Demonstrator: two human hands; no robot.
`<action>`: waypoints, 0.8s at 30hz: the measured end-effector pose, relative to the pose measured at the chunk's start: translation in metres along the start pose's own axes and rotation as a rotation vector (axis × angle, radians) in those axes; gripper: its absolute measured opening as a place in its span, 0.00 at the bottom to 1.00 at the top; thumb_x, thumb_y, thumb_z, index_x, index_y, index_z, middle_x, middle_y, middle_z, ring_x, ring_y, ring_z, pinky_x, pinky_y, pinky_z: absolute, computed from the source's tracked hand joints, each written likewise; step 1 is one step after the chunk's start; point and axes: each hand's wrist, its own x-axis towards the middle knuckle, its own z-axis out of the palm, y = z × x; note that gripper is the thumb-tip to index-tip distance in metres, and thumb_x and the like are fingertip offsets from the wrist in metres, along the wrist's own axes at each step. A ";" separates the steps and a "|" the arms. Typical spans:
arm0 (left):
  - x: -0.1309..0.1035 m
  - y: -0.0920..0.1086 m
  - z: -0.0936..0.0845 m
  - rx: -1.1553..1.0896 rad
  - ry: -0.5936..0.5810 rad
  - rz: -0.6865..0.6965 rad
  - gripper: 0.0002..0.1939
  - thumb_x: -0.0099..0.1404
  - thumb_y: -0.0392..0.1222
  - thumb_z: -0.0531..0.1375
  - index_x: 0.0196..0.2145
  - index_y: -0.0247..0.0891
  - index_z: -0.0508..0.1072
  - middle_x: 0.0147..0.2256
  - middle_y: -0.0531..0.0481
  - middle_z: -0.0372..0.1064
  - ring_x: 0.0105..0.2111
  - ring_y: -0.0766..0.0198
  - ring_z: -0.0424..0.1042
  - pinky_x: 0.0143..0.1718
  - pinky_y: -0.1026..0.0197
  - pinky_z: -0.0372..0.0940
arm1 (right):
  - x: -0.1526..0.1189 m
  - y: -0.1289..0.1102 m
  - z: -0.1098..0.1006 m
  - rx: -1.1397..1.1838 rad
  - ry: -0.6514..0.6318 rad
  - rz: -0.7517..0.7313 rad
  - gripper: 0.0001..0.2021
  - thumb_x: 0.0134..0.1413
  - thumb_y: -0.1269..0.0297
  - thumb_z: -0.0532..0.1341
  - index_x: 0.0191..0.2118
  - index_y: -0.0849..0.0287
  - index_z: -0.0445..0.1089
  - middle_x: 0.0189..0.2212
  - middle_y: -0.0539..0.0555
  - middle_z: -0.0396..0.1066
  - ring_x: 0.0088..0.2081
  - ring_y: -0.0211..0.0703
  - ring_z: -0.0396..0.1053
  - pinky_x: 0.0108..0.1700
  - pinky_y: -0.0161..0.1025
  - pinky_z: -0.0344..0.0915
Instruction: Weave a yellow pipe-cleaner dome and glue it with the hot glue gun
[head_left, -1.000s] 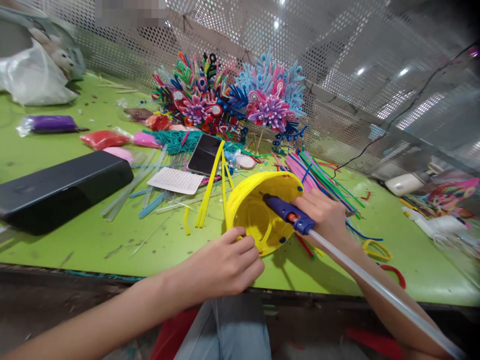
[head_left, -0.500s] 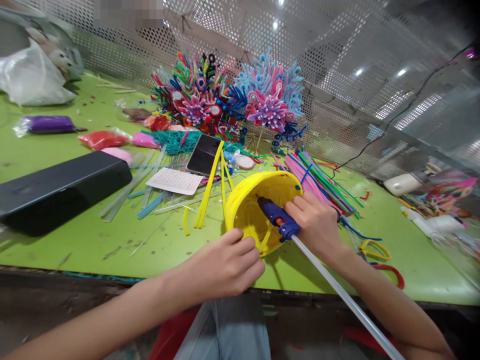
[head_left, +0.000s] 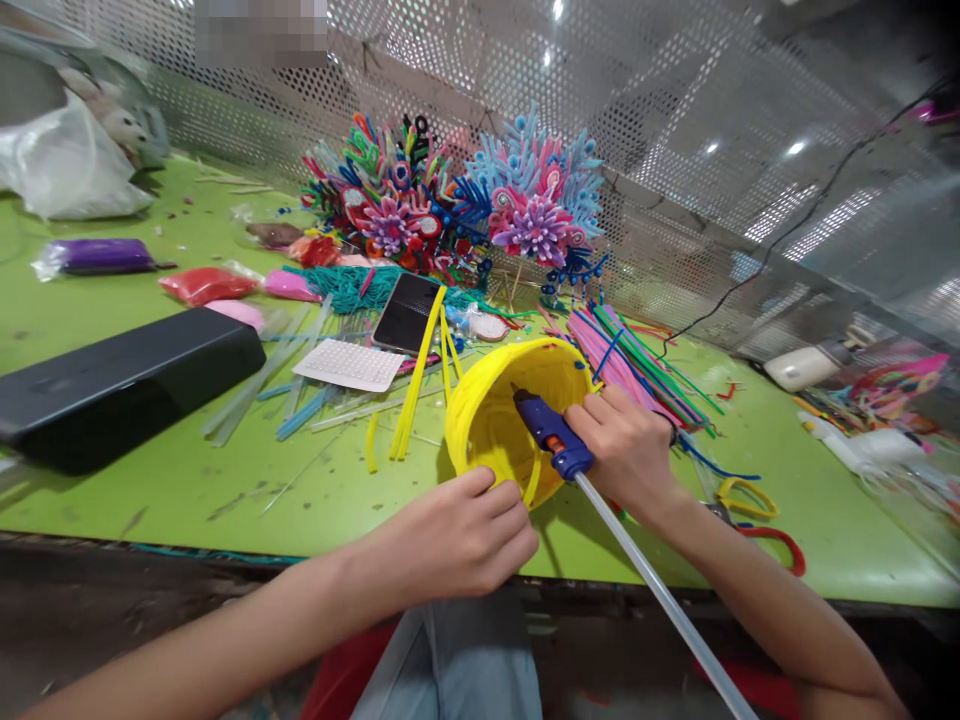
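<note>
A yellow bowl-shaped piece (head_left: pixel 480 400) is tilted with its opening toward me above the green table. My left hand (head_left: pixel 480 530) is closed at its lower rim, fingers pinching the edge and a yellow strip there. At the right of the rim is my right hand (head_left: pixel 626 445), closed round the blue glue gun (head_left: pixel 553 435), whose dark nozzle points into the opening. A long clear glue stick (head_left: pixel 660 590) runs out of the gun's back toward the lower right. The right fingertips are partly hidden behind the gun.
Yellow strips (head_left: pixel 420 385), a phone (head_left: pixel 409 312) and a white bead sheet (head_left: pixel 349 365) lie behind left. A black box (head_left: pixel 127 385) sits left. Pipe cleaners (head_left: pixel 637 370) and scissors (head_left: pixel 750 515) are right. Colourful flower pieces (head_left: pixel 536 200) stand behind.
The bowl's rim has shifted slightly left and turned a little. The glue gun and my right hand have moved slightly left, and my left hand slightly right.
</note>
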 end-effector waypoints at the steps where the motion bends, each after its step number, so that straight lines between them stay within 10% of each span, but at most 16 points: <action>1: 0.000 0.000 0.000 0.001 -0.001 0.001 0.09 0.67 0.34 0.58 0.28 0.36 0.65 0.25 0.52 0.64 0.28 0.62 0.60 0.30 0.57 0.47 | 0.000 0.000 0.000 -0.003 0.001 0.004 0.11 0.56 0.71 0.60 0.23 0.56 0.65 0.21 0.52 0.64 0.31 0.44 0.56 0.31 0.41 0.46; 24: 0.000 0.002 0.001 0.005 0.007 -0.012 0.08 0.68 0.35 0.58 0.29 0.35 0.66 0.25 0.52 0.64 0.28 0.62 0.61 0.30 0.56 0.47 | -0.004 0.009 -0.003 -0.076 0.080 0.033 0.17 0.63 0.70 0.54 0.21 0.58 0.65 0.19 0.52 0.62 0.29 0.43 0.53 0.30 0.41 0.45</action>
